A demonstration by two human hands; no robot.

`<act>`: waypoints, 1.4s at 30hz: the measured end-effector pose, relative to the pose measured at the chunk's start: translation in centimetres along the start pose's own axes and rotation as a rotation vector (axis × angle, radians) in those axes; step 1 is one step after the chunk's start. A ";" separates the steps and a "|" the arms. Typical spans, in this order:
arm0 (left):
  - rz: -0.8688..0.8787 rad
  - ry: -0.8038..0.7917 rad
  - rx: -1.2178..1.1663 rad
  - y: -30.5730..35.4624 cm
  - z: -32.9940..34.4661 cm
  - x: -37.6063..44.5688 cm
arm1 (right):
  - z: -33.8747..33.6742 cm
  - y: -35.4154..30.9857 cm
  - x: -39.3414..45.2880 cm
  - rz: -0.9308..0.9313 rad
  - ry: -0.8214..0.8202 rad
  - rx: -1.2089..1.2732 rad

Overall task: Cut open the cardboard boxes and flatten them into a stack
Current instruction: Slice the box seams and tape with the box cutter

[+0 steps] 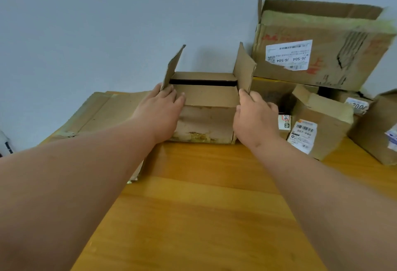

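Note:
A small brown cardboard box (206, 120) stands at the middle of the wooden table (204, 206), its top open and two side flaps standing up. My left hand (163, 111) grips the base of the left flap (173, 66), thumb behind it and fingers on the front panel. At the box's right corner my right hand (255, 118) pinches the lower edge of the right flap (243, 66). A dark slit shows between the two inner flaps. Flattened cardboard (103, 114) lies to the left of the box, partly under my left arm.
A large labelled box (318, 53) sits on top of other boxes at the back right. A smaller box with a barcode label (318, 124) stands right of my right hand, and another box (378, 133) at the far right edge. A grey wall runs behind.

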State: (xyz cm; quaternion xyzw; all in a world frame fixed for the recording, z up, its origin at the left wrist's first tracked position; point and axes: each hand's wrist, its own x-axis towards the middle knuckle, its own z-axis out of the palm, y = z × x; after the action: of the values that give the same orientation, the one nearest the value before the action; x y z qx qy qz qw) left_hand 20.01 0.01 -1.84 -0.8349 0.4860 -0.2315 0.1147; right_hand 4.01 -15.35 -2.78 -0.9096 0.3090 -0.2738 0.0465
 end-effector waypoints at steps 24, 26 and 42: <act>0.044 0.025 0.145 6.6 -12.8 -18.2 | -12.3 3.2 -17.4 0.002 -0.032 -0.083; 0.038 0.008 0.195 7.4 -13.1 -19.0 | -12.7 3.7 -18.8 0.002 -0.051 -0.057; -0.006 -0.334 -0.013 11.5 -12.4 -13.3 | -9.0 8.8 -19.1 -0.009 -0.314 -0.300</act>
State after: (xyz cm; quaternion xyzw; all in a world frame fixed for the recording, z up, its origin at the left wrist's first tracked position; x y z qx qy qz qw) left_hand -0.47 6.20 0.42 -0.8639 0.4592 -0.0868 0.1878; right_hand -18.04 -10.48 -6.36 -0.9392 0.3311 -0.0800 -0.0433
